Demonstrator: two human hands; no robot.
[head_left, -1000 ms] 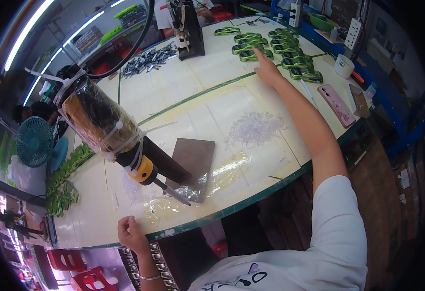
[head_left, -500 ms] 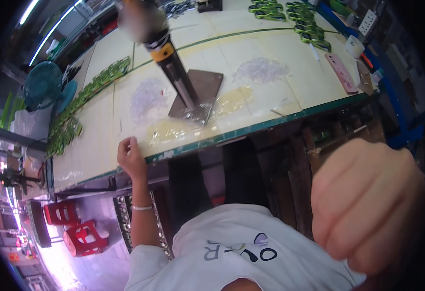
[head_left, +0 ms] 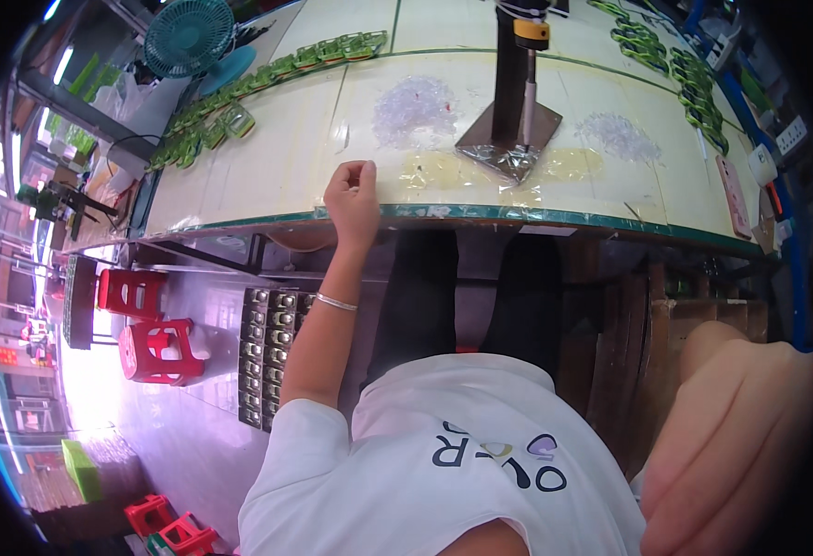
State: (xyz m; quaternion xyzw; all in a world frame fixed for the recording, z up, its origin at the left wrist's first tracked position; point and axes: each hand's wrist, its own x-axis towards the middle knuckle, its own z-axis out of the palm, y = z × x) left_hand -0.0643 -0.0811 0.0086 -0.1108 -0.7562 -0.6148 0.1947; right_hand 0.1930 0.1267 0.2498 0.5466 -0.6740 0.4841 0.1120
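Note:
At the front edge of the cream-topped table (head_left: 277, 181), my left hand (head_left: 353, 197) is raised with its fingers curled and thumb against them. Whatever it may hold is hidden. My right hand (head_left: 736, 445) looms large at the lower right, close to the camera and away from the table. Its fingers are bent and pressed together; their tips do not show. Beyond my left hand lies a pile of small clear plastic pieces (head_left: 414, 111). A black-and-yellow upright tool (head_left: 531, 35) stands over a brown metal base plate (head_left: 544, 125), with a second clear pile (head_left: 618, 136) beside it.
Rows of green-and-black parts (head_left: 300, 61) line the table's left, with more parts (head_left: 694, 88) at the right. A teal fan (head_left: 189, 39) stands at the far left. A pink phone (head_left: 732, 196) lies near the right edge. Red stools (head_left: 161, 350) stand on the floor.
The view has swung left, so the table and tool sit further right and higher. My right hand has dropped lower in the picture. My left hand stays by the table edge, fingers curled.

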